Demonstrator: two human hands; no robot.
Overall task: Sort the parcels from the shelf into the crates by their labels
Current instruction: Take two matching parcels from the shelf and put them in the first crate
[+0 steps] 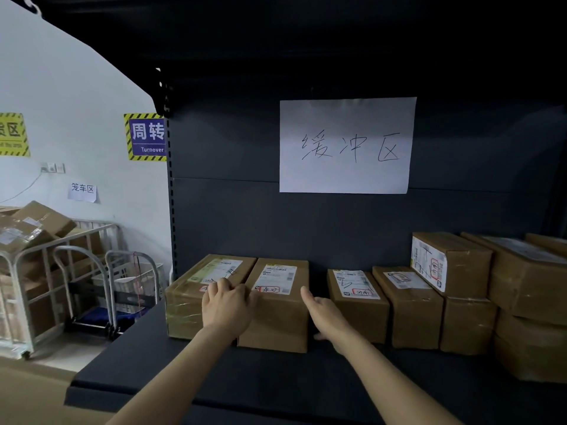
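Box: brown cardboard, red-stamped white label.
Left hand: fingers curled over its top edge.
Right hand: flat along its side.

Off to the left there's a pale wall with a blue "Turnover" sign in a hazard-stripe border, plus a yellow sign cut off at the wall's left edge. Lower down are some sockets and a little paper note. Below that is a metal cage cart stacked with cardboard boxes, with two hand trolleys just beside it. There's also a big white sheet with handwritten characters, dead centre.
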